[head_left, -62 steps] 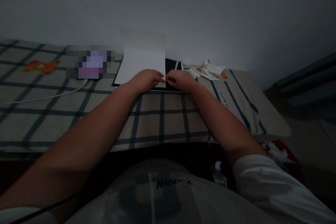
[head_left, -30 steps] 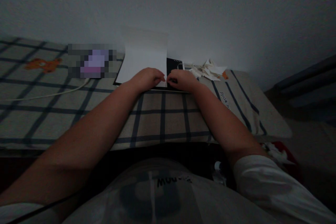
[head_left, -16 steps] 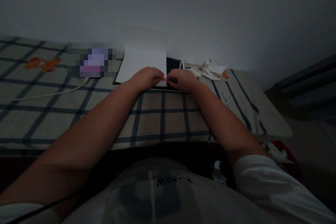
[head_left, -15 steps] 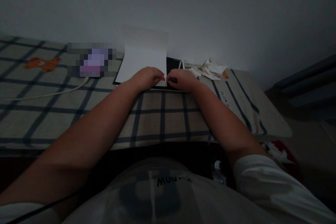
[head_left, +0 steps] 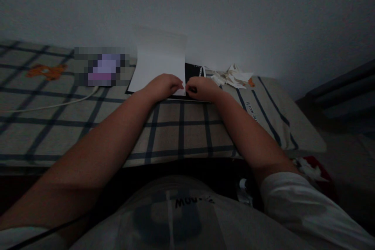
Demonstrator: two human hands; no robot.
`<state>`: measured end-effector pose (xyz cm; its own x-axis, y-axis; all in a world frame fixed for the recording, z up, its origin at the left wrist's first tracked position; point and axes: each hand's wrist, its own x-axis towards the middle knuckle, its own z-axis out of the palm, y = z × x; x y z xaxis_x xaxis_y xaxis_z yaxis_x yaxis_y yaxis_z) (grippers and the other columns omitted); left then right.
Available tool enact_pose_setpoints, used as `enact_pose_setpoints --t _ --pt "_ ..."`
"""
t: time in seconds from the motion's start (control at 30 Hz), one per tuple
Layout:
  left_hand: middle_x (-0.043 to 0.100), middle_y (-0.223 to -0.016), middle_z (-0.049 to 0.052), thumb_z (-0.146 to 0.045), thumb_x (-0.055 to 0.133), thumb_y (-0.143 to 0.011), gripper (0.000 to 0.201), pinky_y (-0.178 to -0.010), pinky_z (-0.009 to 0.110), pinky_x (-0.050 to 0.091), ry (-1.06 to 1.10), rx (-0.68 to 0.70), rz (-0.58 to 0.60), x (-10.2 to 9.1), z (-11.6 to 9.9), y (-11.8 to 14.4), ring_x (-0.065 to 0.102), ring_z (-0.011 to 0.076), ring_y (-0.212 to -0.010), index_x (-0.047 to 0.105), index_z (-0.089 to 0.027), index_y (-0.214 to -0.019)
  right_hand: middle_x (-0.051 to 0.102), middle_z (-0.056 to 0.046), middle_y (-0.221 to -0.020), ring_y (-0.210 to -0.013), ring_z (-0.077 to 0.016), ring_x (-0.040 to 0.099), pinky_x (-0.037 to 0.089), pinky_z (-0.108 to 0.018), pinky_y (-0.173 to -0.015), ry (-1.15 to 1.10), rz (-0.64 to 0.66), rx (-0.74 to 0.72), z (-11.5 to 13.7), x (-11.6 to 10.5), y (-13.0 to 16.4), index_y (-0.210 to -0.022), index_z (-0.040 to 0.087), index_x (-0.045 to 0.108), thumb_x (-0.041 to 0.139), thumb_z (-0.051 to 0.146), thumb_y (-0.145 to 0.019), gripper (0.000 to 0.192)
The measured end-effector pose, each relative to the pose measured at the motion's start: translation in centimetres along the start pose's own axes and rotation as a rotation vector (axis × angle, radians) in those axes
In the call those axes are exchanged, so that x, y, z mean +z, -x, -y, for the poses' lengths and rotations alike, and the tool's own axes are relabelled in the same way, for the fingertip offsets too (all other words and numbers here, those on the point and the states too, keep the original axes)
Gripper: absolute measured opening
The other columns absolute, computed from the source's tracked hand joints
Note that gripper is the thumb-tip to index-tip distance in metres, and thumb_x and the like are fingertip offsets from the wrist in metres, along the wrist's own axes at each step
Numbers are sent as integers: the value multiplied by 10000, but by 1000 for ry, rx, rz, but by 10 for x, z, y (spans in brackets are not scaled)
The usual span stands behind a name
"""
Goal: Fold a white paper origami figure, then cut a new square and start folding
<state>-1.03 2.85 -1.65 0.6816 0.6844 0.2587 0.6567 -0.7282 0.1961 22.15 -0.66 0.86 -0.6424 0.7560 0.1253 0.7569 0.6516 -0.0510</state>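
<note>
Right now your left hand (head_left: pixel 164 86) and right hand (head_left: pixel 202 88) pinch their fingers closed on the white paper (head_left: pixel 159 68) corner between them.

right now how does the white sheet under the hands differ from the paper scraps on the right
The white sheet is one large smooth piece, its far end curling up against the wall; the paper scraps are small crumpled bits in a loose heap. The left hand and right hand pinch the sheet's near corner; nothing touches the scraps. Both are pale paper.
</note>
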Motion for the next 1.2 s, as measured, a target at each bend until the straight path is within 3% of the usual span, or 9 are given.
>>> enact_pose_setpoints --t 0.27,0.83,1.07,1.2 --pt "832 -1260 48 -260 553 -1002 356 -1059 328 543 20 30 -42 3 3 0 757 211 -1200 850 -222 -1193 761 -108 -1158 -1004 -235 626 399 -338 -801 -14 -15 -7 0 0 1 -1179 181 790 572 218 -964 308" --pt "830 -1251 58 -238 555 -1018 322 -1073 346 544 32 42 -55 5 5 -2 751 217 -1205 845 -216 -1158 754 -103 -1102 -975 -232 617 394 -340 -801 -27 -4 -7 3 0 0 -1040 185 795 567 214 -941 250" --pt "832 -1243 62 -248 548 -1015 339 -1063 351 550 53 53 -53 5 5 -2 750 219 -1199 847 -221 -1173 751 -86 -1088 -961 -224 614 397 -335 -808 -49 6 -10 3 1 0 -1107 197 794 565 206 -915 299" --pt "832 -1243 68 -249 543 -1008 354 -1063 354 550 52 51 -54 4 5 -1 751 219 -1192 850 -216 -1181 755 -89 -1092 -971 -227 619 397 -333 -802 -52 9 -20 3 0 0 -1023 196 791 586 200 -902 238"
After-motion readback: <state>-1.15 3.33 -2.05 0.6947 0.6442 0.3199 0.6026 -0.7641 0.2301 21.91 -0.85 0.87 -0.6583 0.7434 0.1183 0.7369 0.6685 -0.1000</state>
